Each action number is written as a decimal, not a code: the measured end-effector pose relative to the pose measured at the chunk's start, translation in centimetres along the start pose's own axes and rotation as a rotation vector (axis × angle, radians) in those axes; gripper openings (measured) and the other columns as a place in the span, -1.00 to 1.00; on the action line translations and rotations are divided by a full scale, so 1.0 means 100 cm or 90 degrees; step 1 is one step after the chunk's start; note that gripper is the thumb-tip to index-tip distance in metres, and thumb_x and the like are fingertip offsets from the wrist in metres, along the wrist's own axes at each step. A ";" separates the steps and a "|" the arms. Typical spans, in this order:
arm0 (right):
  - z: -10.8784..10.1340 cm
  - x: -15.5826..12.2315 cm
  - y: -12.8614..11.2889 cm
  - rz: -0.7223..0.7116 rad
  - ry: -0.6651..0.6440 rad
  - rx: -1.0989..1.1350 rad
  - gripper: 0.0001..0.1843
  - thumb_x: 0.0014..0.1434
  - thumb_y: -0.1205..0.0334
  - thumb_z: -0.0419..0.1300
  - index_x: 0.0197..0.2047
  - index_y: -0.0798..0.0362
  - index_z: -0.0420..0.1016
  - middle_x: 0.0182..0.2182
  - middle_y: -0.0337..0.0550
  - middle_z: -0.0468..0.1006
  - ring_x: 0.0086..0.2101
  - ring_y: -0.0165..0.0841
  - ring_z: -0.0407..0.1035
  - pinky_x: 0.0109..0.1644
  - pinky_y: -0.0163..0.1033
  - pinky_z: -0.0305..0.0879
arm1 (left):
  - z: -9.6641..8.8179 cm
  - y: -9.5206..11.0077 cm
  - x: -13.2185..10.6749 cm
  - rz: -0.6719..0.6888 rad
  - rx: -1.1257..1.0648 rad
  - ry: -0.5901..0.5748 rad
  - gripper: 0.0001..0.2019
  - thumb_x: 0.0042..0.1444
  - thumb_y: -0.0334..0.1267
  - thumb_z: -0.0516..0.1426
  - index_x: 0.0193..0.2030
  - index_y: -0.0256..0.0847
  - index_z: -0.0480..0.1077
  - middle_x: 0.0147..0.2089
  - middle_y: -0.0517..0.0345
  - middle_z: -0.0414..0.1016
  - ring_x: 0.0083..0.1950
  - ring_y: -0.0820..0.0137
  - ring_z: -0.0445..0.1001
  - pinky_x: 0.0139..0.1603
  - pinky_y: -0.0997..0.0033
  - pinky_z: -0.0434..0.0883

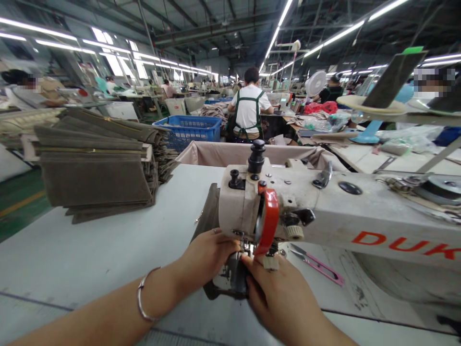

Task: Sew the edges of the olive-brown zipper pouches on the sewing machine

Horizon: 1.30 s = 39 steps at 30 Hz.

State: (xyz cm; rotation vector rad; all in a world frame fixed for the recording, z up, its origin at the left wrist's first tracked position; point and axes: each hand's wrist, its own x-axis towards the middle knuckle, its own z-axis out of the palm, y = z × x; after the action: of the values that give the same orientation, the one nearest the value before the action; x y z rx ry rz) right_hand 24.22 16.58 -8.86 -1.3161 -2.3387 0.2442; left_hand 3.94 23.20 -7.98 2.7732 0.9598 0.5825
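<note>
Right now both hands sit under the head of the sewing machine [288, 202] on the white tabletop [72, 259]. Left hand [207, 254], bracelet on the wrist, has its fingers pressed down on the dark fabric piece [211, 211] at the needle area; right hand [277, 293] pinches the same piece from the near side, fingers closed on its edge. Pink thread snips [319, 264] lie on the tabletop just right of the hands. Stack of olive fabric panels [97, 168] sits far left. Blue plastic basket [189, 129] behind the stack, contents not visible. Person in a green apron [249, 108] works beyond, back turned.
</note>
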 end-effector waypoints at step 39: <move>-0.026 -0.007 0.008 -0.083 -0.079 0.093 -0.74 0.16 0.41 0.12 -0.18 -0.06 0.57 -0.25 -0.19 0.51 -0.20 -0.28 0.34 -0.09 -0.16 0.25 | -0.024 0.064 -0.067 -0.061 -0.031 -0.069 -0.63 0.06 -0.47 0.21 0.04 -0.19 0.42 0.01 0.04 0.47 0.01 0.20 0.45 0.11 0.09 0.47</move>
State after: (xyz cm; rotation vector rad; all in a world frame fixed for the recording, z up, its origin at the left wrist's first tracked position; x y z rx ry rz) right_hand 26.37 16.22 -7.03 -1.1035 -2.4467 0.4579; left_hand 1.76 14.10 -6.22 2.6686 1.0344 0.4312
